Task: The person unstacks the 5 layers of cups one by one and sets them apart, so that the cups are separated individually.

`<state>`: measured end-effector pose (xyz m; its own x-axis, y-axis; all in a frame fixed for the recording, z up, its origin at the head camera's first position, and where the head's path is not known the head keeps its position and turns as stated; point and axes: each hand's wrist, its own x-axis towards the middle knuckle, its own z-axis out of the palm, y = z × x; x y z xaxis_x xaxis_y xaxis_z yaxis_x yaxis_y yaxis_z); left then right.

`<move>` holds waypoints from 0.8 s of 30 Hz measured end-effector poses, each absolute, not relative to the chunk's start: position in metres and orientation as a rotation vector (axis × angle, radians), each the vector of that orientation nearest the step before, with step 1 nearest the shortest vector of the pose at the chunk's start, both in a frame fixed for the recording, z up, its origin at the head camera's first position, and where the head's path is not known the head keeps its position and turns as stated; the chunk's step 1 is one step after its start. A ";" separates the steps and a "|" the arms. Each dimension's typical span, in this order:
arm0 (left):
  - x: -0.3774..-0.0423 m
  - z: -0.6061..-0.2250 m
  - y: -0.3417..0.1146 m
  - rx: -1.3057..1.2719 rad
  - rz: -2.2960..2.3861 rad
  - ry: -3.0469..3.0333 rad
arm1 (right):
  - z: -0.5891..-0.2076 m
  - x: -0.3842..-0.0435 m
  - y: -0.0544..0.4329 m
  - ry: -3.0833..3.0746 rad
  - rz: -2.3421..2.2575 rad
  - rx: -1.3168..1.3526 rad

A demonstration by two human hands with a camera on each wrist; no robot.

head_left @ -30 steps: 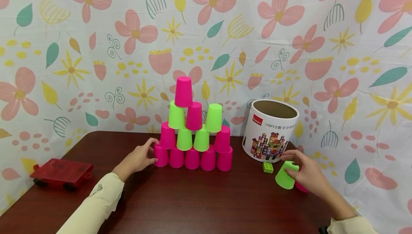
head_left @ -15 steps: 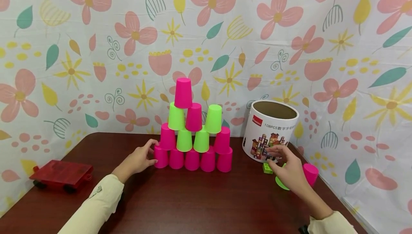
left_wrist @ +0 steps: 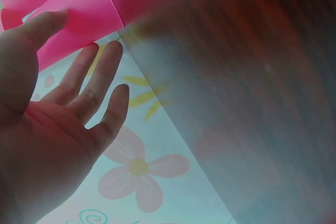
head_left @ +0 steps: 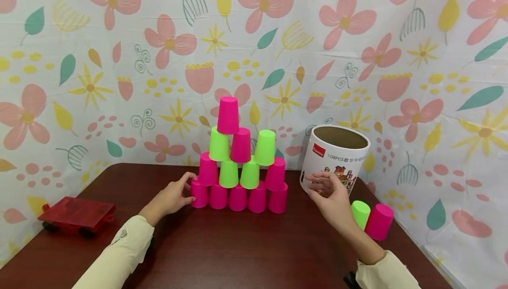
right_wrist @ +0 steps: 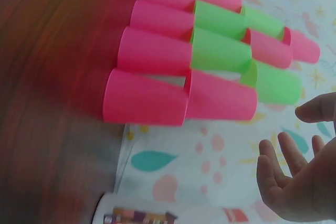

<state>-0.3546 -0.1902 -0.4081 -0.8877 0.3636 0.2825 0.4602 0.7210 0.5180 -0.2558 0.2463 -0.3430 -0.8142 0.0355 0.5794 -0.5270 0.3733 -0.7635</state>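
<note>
Upside-down cups form a stepped stack at the table's middle, its bottom row all pink. A top pink cup (head_left: 228,116) stands across a green cup (head_left: 219,144) and a pink cup (head_left: 240,145); another green cup (head_left: 265,148) sits to their right. My left hand (head_left: 171,196) is at the leftmost bottom pink cup (head_left: 199,194), thumb tip against its side in the left wrist view, other fingers extended beside it. My right hand (head_left: 331,198) is in the air right of the stack, holding nothing, fingers loosely bent and apart from the cups.
Behind my right hand stands a white bucket (head_left: 337,148) with printed blocks on its side. A loose green cup (head_left: 360,213) and a loose pink cup (head_left: 379,222) stand near the table's right edge. A red wheeled toy cart (head_left: 77,214) sits at the left.
My right hand has moved left, away from the two loose cups at the right, which now show beyond its wrist. The left hand and the stack stay in place.
</note>
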 end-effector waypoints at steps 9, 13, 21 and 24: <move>-0.355 -0.406 -0.189 -0.691 -0.887 -2.745 | -0.338 -0.265 0.214 -2.101 1.494 0.478; -0.354 -0.406 -0.189 -0.692 -0.881 -2.748 | -0.336 -0.267 0.203 -2.120 1.487 0.491; -0.353 -0.405 -0.188 -0.662 -0.872 -2.772 | -0.311 -0.254 0.179 -2.116 1.440 0.520; -0.352 -0.405 -0.188 -0.658 -0.876 -2.771 | -0.302 -0.253 0.174 -2.099 1.430 0.535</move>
<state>-0.3524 -0.1877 -0.4054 -0.8901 0.3610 0.2784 0.4554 0.7313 0.5078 -0.2534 0.1740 -0.3016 -0.7758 -0.0233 0.6306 -0.5954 0.3581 -0.7192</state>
